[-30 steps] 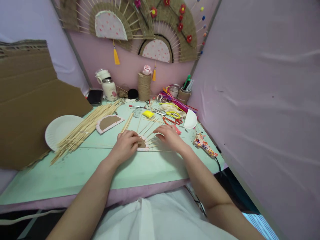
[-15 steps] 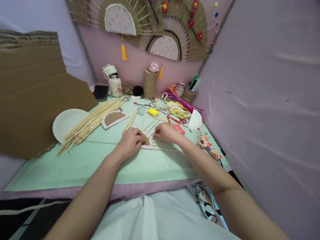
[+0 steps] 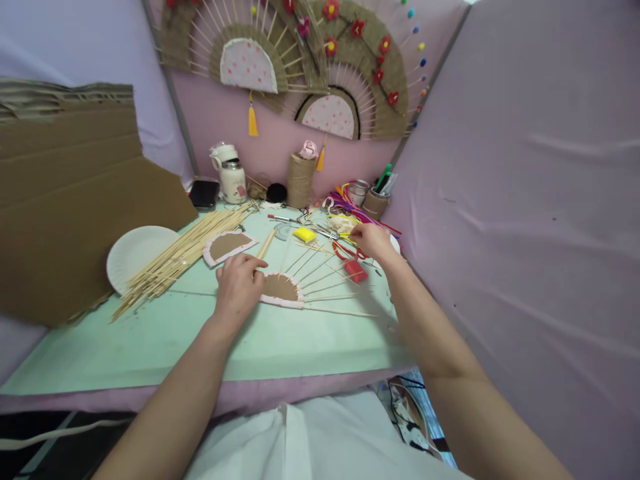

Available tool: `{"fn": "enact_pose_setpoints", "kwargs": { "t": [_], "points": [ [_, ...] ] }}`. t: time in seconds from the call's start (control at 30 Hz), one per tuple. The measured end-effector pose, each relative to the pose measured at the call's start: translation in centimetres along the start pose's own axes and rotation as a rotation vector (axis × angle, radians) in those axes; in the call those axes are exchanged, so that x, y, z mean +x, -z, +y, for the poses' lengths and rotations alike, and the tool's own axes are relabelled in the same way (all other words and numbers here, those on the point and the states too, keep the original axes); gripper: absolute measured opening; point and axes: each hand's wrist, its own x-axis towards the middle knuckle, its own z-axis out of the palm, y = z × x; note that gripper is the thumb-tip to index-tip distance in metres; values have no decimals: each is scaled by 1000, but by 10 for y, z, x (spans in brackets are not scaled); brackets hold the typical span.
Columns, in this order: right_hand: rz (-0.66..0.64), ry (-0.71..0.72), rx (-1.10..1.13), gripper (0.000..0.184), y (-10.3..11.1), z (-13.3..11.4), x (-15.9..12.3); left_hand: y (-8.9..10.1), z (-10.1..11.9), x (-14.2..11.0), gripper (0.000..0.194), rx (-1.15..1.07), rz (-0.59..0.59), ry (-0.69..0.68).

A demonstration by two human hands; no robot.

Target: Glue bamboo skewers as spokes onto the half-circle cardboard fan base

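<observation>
A half-round cardboard piece with a pink padded edge lies on the table. Thin bamboo sticks fan out from its curved rim to the right. My left hand rests over the left end of this piece, fingers stretched and partly hiding it. Farther right, my right hand is at the yellow-handled scissors, with its fingers closed around the handle, which they mostly hide. Below that hand lie red-handled scissors and a small red packet.
A bundle of bamboo sticks overlaps a white paper plate at left, beside a large cardboard sheet. A second half-round piece, a yellow packet, a twine roll and a bottle stand or lie farther back.
My right hand has left the half-round piece and moved right and away to the yellow-handled scissors. My left hand has shifted slightly left, uncovering more of the cardboard. The view has tilted up.
</observation>
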Motion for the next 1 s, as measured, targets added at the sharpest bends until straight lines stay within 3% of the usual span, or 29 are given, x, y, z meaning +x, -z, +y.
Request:
{"fn": "enact_pose_setpoints", "kwargs": {
  "t": [0.17,0.4,0.63,0.8,0.9,1.0],
  "points": [
    [-63,18,-29,22,-11,1,36,0,1,0,30,7,-60,17],
    [-128,187,-80,29,-26,-18,73,-4,-2,-1,28,30,-91,-10],
    [-198,119,-165,27,-36,-24,76,-3,-1,-1,29,8,-63,-17],
    [-110,84,-126,23,-36,-32,68,-4,-1,-2,28,-6,-71,-7],
    [25,84,-57,28,-17,-35,63,-4,-1,-2,29,-15,-60,-10],
    [209,129,55,34,5,-35,37,-2,0,-1,29,-81,-37,-54]
  ]
}}
